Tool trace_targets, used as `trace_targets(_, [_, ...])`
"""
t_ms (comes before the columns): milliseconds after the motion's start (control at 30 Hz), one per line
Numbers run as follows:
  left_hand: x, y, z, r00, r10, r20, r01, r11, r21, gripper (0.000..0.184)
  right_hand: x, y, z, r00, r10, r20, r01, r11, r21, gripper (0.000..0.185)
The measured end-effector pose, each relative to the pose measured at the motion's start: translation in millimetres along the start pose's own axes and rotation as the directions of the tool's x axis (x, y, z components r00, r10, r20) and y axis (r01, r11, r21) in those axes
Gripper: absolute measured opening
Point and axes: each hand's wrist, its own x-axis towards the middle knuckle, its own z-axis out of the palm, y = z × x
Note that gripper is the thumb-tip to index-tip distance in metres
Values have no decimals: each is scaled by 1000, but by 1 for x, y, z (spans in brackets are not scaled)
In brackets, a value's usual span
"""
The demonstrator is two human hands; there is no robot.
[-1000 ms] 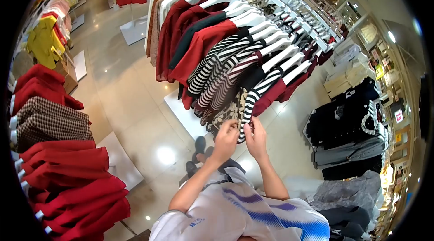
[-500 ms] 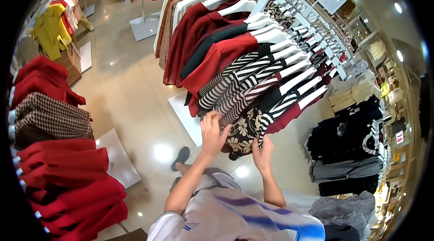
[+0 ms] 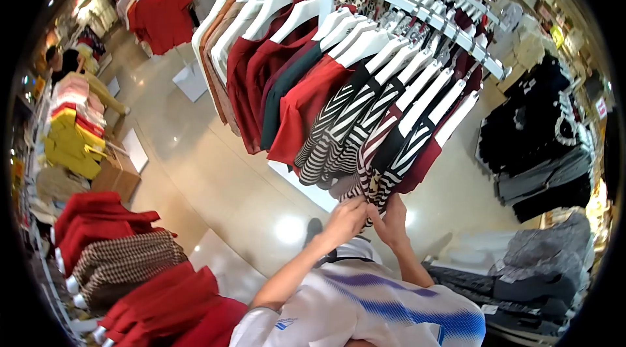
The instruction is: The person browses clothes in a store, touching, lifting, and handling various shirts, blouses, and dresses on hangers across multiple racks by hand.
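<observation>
Floor of pale glossy tiles (image 3: 215, 171) under everything. White metal rail (image 3: 417, 8) crosses the far middle, packed with clothes on white hangers. Side displays: plain red cloth garments (image 3: 163, 295) and a brown-and-cream checked garment (image 3: 127, 262) near left, black garments (image 3: 528, 132) on right. On the rail, red cloth top (image 3: 306, 106) left of the striped group, dark red garment (image 3: 420, 168) at its right end.

Black-and-white striped top (image 3: 407, 161) hangs in that group; long axis slants from its hanger, far right, down to the hands, near left. So the hanger end lies far and to the right of both hands; lower edge is right at the fingers. Right hand looks slightly nearer its hanging line, left hand just beside.

Left hand (image 3: 347, 222): fingers curled, pinching bunched striped cloth, back of hand up; forearm comes in from near left. Right hand (image 3: 393, 224): thumb against the cloth, fingers fairly straight and pointing far, cloth between them; exact fingertip contact partly hidden. Right forearm rises from near right. Hands almost touching, both elbows bent.
</observation>
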Motion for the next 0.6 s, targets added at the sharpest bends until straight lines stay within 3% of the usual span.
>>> trace_targets(67, [1, -2, -4, 996, 26, 80, -26, 1000, 1, 12, 8, -14, 1, 997, -4, -78, 5, 1000, 14, 44])
trace_targets(133, [6, 2, -10, 997, 25, 79, -20, 998, -54, 13, 12, -20, 0, 995, 94, 27, -88, 980, -176, 34])
trace_targets(167, [8, 3, -13, 994, 10, 109, -6, 999, -40, 10, 13, -17, 6, 995, 83, -50, -90, 983, -158, 34])
trace_targets(300, [22, 5, -53, 965, 67, 255, -66, 998, -11, 9, 12, -1, 16, 990, 132, -52, -139, 977, -161, 29])
trace_targets(467, [42, 6, -109, 987, -88, -132, 102, 990, 96, 14, 1, 5, 25, 981, 128, -144, -134, 990, -37, 27])
trace_targets(500, [50, 7, -114, 989, -85, -118, 95, 992, 87, 14, -2, 4, 22, 981, 127, -148, -135, 990, -47, 26])
trace_targets(567, [63, 8, -118, 948, 39, -317, 25, 980, 196, 23, -5, 4, 18, 977, 155, -148, -159, 987, -21, 24])
trace_targets(600, [67, 7, -121, 947, 50, -319, 45, 958, 283, 35, -5, 4, 15, 976, 156, -155, -162, 986, -27, 24])
